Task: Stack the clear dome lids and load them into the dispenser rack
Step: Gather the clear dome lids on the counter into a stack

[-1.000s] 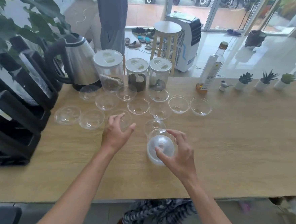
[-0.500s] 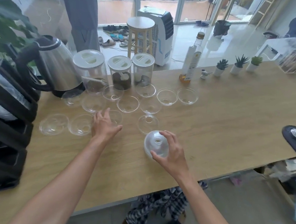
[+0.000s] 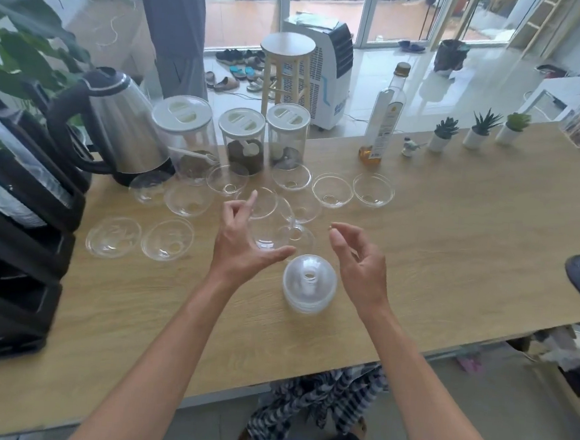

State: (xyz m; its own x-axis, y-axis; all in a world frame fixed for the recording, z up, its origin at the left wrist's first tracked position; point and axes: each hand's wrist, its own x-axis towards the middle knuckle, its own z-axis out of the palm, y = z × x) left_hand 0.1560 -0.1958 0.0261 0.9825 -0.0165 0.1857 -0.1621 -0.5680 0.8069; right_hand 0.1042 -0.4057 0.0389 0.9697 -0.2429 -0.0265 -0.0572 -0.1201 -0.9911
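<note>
Left hand (image 3: 242, 247) holds one clear dome lid (image 3: 270, 230) between thumb and fingers (image 3: 248, 203), lifted above the table (image 3: 451, 251). Stack of lids (image 3: 309, 287) sits at its 5 o'clock. Right hand (image 3: 361, 262) empty, fingers loosely curled, just beside the stack.

bottle (image 3: 384, 123) label print blurred, apparently nothing legible
</note>
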